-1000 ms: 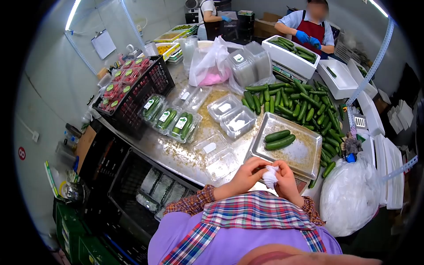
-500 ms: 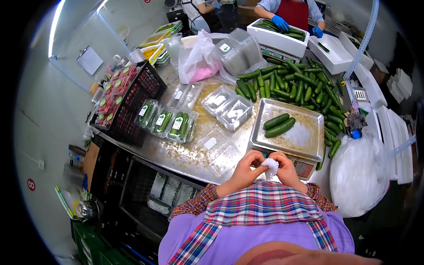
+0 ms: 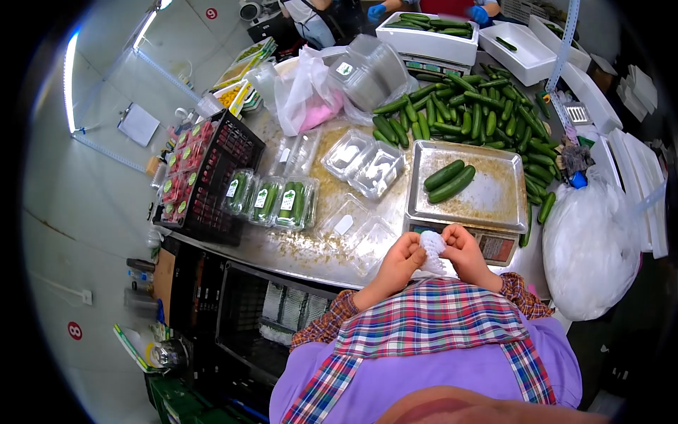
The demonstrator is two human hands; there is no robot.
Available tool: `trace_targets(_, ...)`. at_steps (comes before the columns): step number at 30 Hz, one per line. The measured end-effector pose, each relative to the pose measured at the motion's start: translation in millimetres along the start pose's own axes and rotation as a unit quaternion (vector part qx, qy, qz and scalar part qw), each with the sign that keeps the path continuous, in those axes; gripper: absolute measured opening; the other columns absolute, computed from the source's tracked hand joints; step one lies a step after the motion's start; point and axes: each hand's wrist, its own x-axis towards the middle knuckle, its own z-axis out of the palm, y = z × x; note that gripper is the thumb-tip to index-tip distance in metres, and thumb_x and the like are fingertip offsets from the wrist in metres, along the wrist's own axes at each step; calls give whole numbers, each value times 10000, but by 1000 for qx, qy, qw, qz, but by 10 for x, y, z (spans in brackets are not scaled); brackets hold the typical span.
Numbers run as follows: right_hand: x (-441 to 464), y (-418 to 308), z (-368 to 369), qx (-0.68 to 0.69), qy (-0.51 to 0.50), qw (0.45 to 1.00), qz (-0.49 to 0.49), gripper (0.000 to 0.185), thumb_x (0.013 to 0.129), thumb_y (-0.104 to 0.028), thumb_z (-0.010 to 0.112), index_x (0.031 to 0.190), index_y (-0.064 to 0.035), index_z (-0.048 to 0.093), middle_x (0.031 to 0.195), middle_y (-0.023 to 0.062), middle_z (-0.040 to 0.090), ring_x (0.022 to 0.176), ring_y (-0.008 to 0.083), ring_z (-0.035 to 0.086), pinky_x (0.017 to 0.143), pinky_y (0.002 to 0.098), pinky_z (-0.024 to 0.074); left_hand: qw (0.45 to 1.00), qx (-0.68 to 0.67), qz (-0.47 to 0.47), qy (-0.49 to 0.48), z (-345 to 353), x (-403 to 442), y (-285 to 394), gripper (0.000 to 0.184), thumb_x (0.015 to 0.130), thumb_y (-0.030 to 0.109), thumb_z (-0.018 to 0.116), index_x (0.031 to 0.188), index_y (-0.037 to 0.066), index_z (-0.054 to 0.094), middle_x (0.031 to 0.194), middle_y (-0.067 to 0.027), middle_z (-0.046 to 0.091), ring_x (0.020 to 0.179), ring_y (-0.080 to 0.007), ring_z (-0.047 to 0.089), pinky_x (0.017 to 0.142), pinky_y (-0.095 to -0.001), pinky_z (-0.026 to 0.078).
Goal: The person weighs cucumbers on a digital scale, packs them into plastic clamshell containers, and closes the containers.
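Note:
Between my two hands, close to my apron at the table's front edge, is a white mesh sleeve (image 3: pixel 433 252) with a net-like texture. The fingers of my left hand (image 3: pixel 404 260) pinch its left side, while my right hand (image 3: pixel 464 255) grips the right side. Just beyond them a metal tray (image 3: pixel 496 205) rests on a scale (image 3: pixel 493 244). Two cucumbers (image 3: pixel 450 181) lie side by side on the tray. Left of my hands, an open clear plastic clamshell (image 3: pixel 357 237) sits on the metal table.
A heap of cucumbers (image 3: pixel 487 109) covers the back right. Labelled packs of cucumbers (image 3: pixel 289 203) stand beside a black crate (image 3: pixel 236 159) of red produce. A stuffed white plastic bag (image 3: pixel 590 254) hangs at right. Across the table, a person in blue gloves (image 3: pixel 478 13) stands behind a white foam box (image 3: pixel 427 42).
The mesh sleeve, bunched small before, is now spread out more between my fingers. My view has shifted slightly. The co-worker's gloved hand has left the foam box of cucumbers.

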Motion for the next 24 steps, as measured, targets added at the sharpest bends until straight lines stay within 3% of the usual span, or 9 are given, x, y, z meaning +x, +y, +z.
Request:
trace_targets(2, 15, -25, -8, 64, -12, 997, 27, 170, 833, -4, 525, 977, -36, 441, 877, 42, 561, 832, 106, 555, 741, 238, 456, 999, -8, -34, -35, -5, -4, 30, 310, 910, 164, 534, 1164, 1, 459, 989, -30, 581, 848, -87, 542, 755, -237, 443)
trace_targets(6, 74, 0, -47, 228, 4, 973, 38, 173, 831, 17, 458, 992, -44, 447, 891, 68, 563, 814, 152, 579, 730, 263, 480, 977, 97, -128, -141, -164, 4, 40, 336, 896, 158, 555, 1173, -10, 469, 1048, -47, 581, 879, -95, 550, 794, -227, 438)
trace_targets(7, 90, 24, -98, 272, -5, 961, 46, 240, 801, 33, 442, 1031, -37, 452, 917, 87, 565, 824, 182, 587, 742, 276, 489, 986, 55, -80, -132, -168, -3, 14, 312, 909, 181, 536, 1149, -10, 478, 1046, -61, 583, 904, -122, 560, 815, -252, 439)
trace_targets(11, 79, -41, -154, 302, -107, 940, 113, 282, 861, -107, 454, 1123, -3, 448, 1010, 139, 562, 912, 227, 591, 803, 325, 487, 976, -211, -26, -46, -74, -28, 239, 271, 938, 275, 472, 1014, 16, 502, 955, -62, 582, 893, -158, 559, 834, -304, 431)
trace_targets(14, 104, -50, -137, 282, -160, 925, 196, 323, 907, -197, 448, 1162, 1, 438, 1054, 146, 563, 947, 231, 589, 820, 339, 481, 971, -213, -50, -97, -166, -12, 239, 232, 945, 238, 466, 1016, 22, 510, 979, -56, 573, 916, -138, 553, 846, -282, 432)
trace_targets(18, 117, -228, 32, 43, -223, 946, 230, 359, 939, -329, 448, 1106, -19, 516, 977, 24, 592, 863, 89, 560, 773, 255, 460, 990, -43, -105, -89, -155, -22, 299, 180, 940, 217, 487, 939, 46, 542, 877, 12, 567, 792, -64, 510, 735, -217, 423)
trace_targets(19, 165, -212, -21, -26, -221, 943, 247, 306, 927, -314, 496, 1013, -32, 580, 919, -27, 584, 803, 35, 514, 725, 216, 435, 990, -3, -110, -89, -128, -27, 364, 166, 935, 203, 498, 907, 49, 555, 813, 49, 540, 738, -31, 464, 671, -187, 394)
trace_targets(22, 254, -266, -64, -151, -326, 906, 223, 242, 908, -271, 542, 922, -38, 604, 879, -44, 573, 762, 22, 491, 705, 203, 418, 987, 80, -88, -109, -188, -14, 386, 176, 936, 209, 498, 899, 48, 559, 803, 49, 529, 724, -29, 451, 652, -190, 382)
trace_targets(24, 241, -261, -27, -53, -298, 935, 188, 176, 880, -200, 561, 872, -28, 595, 842, -32, 573, 762, 34, 502, 716, 205, 417, 983, 85, -122, -110, -219, -37, 441, 184, 928, 206, 510, 884, 36, 569, 791, 47, 537, 707, -29, 456, 635, -191, 384)
